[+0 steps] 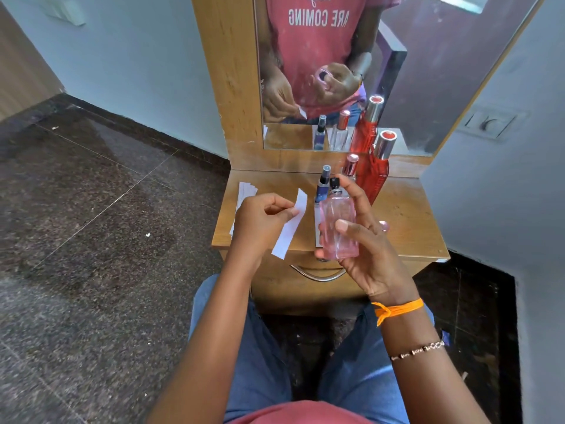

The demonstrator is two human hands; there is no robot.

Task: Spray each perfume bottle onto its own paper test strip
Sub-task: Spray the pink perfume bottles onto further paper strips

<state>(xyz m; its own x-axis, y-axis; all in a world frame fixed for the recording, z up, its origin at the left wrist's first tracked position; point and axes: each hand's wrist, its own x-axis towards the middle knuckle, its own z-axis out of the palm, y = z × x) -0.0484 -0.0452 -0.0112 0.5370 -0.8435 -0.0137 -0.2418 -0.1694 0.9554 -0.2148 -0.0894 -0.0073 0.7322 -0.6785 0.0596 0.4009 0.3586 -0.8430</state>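
The right hand (363,240) wraps a clear pink glass bottle (339,231) — squarish, flat-sided, with a small black spray nozzle on top — and holds it upright above the front edge of the wooden tabletop (409,215); its thumb lies across the near face of the glass, the other fingers curl around the far side, and the forefinger arches up beside the nozzle. The left hand (260,224) pinches a narrow white paper strip (290,224) between thumb and forefinger near its upper half, the remaining fingers folded in; the strip hangs tilted, its upper end slightly curled, just to the left of the bottle and apart from it. On the tabletop behind, a slim dark blue spray bottle (322,185) stands upright, with a thin tube with a shiny pink metallic cap (350,165) next to it and a tall red bottle (374,175) with a polished silver cap to the right. A fanned stack of white strips (244,194) lies flat at the left of the tabletop, partly hidden by the left hand, and another strip (318,221) lies beneath the held bottle. A small round pink cap (383,225) rests on the wood just right of the right hand. The mirror (428,71) at the back repeats the bottles — and a curved metal drawer handle (318,275) shows below the tabletop.
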